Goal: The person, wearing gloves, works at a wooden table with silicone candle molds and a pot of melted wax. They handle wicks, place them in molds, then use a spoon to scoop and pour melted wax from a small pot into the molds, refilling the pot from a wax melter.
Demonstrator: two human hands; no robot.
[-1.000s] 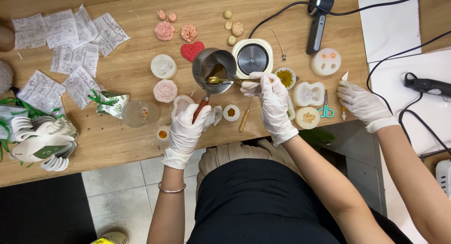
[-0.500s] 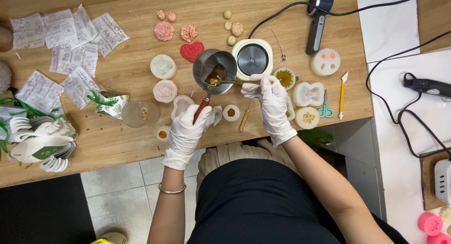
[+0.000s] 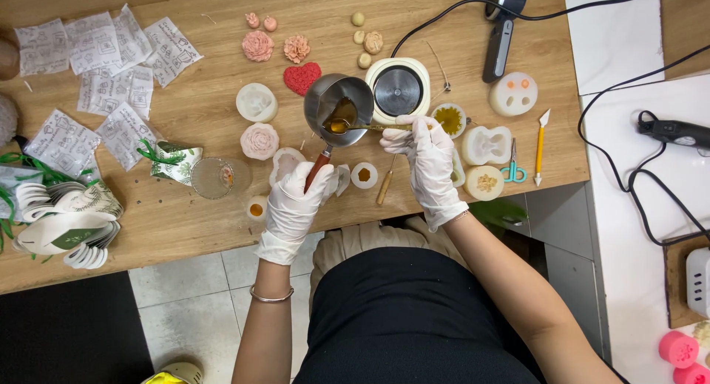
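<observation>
My left hand [image 3: 297, 204], in a white glove, grips the red handle of a small metal melting pot [image 3: 339, 102] held over the wooden table [image 3: 185, 221]. Amber liquid lies in the pot. My right hand [image 3: 427, 156], also gloved, holds a thin spoon [image 3: 355, 125] whose bowl dips into the liquid. A round white hot plate [image 3: 398, 90] stands just right of the pot. Under the pot lie a small white mould with an amber centre [image 3: 364, 175] and a pale flower mould [image 3: 285, 162].
Pink and red flower and heart shapes [image 3: 278, 51], white silicone moulds [image 3: 488, 144], scissors [image 3: 512, 167], a yellow knife tool [image 3: 540, 144] and a glass cup [image 3: 213, 177] sit around. Printed sachets [image 3: 96, 66] lie far left. Cables and a heat tool [image 3: 677, 131] rest at right.
Another person's gloved hand, at the right edge a second ago, has withdrawn and left the yellow knife tool on the table. My hands stay on the pot and spoon, barely moved.
</observation>
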